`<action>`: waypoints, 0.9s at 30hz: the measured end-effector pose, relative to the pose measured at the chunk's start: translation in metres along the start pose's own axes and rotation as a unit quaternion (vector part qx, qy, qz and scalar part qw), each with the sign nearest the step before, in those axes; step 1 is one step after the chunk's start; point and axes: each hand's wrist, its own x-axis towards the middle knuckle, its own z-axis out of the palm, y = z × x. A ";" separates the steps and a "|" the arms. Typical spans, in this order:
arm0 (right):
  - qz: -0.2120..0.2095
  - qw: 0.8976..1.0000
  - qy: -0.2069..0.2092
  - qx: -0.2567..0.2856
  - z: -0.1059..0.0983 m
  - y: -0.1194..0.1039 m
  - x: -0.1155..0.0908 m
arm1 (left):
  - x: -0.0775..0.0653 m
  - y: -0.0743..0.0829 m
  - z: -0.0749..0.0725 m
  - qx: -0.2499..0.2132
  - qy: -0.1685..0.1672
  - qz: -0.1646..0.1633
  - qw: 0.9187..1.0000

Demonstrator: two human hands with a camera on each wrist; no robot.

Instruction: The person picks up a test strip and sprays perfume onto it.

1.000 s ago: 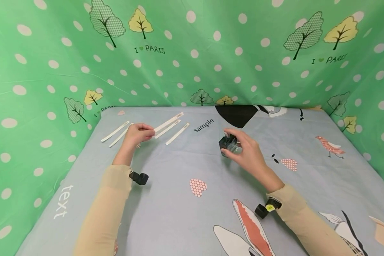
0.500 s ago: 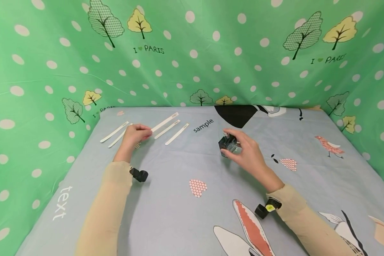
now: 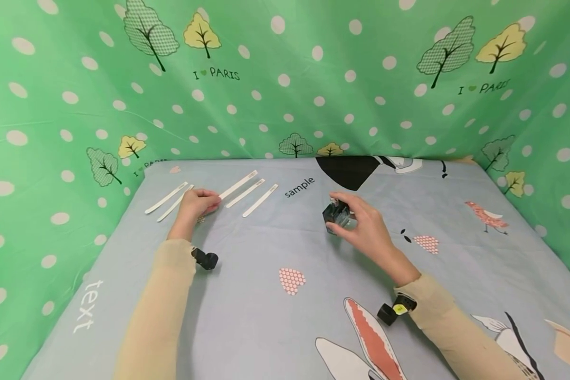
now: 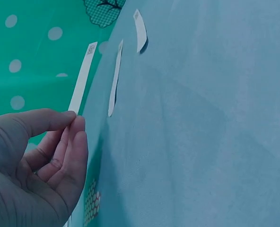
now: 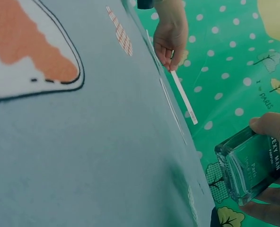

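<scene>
Between thumb and fingertips, my left hand (image 3: 197, 206) pinches one end of a white perfume test strip (image 4: 83, 78). The strip slants up and away, with small print near its far end. My right hand (image 3: 367, 224) grips a dark, square glass perfume bottle (image 5: 249, 165), index finger at its top and thumb low on its near side. Light lettering shows on the bottle's face in the right wrist view. Both hands are raised over the cloth, with the strip and bottle well apart.
Two more test strips (image 3: 165, 198) lie on the cloth left of my left hand. Another two strips (image 3: 260, 200) lie to its right. The grey printed cloth (image 3: 252, 264) covers the table, and a green dotted curtain (image 3: 247, 116) stands behind and at both sides.
My left hand and its strip have shifted a little to the left, and the strip's far end has dropped slightly. My right hand holds the bottle in about the same place.
</scene>
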 end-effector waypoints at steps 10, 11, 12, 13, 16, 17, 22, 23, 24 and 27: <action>-0.006 1.000 -0.003 -0.002 0.001 0.000 0.000 | 0.008 -0.008 0.003 0.018 0.028 -0.008 0.999; -0.006 1.000 -0.003 -0.002 0.001 0.000 0.000 | 0.008 -0.008 0.003 0.020 0.033 -0.011 0.999; -0.006 1.000 -0.003 -0.002 0.000 0.001 0.000 | 0.009 -0.009 0.003 0.021 0.036 -0.013 0.999; -0.007 1.000 -0.004 -0.003 0.000 0.000 0.001 | 0.008 -0.009 0.002 0.023 0.040 -0.013 0.999; -0.007 1.000 -0.005 -0.002 0.000 -0.001 0.001 | 0.008 -0.010 -0.003 0.026 0.038 -0.006 0.999; -0.007 1.000 -0.006 -0.002 0.000 -0.001 0.001 | 0.007 -0.010 -0.004 0.027 0.036 -0.003 0.999; -0.010 1.000 -0.008 -0.004 0.001 -0.001 0.001 | 0.005 -0.012 -0.014 0.033 0.034 -0.010 0.999; -0.010 1.000 -0.008 -0.004 0.001 -0.001 0.001 | 0.005 -0.012 -0.016 0.034 0.035 -0.015 0.999; -0.011 1.000 -0.008 -0.004 0.001 -0.001 0.001 | 0.005 -0.013 -0.018 0.036 0.037 -0.019 0.998; -0.014 1.000 -0.007 -0.002 0.002 -0.002 0.000 | 0.003 -0.014 -0.025 0.043 0.038 -0.031 0.998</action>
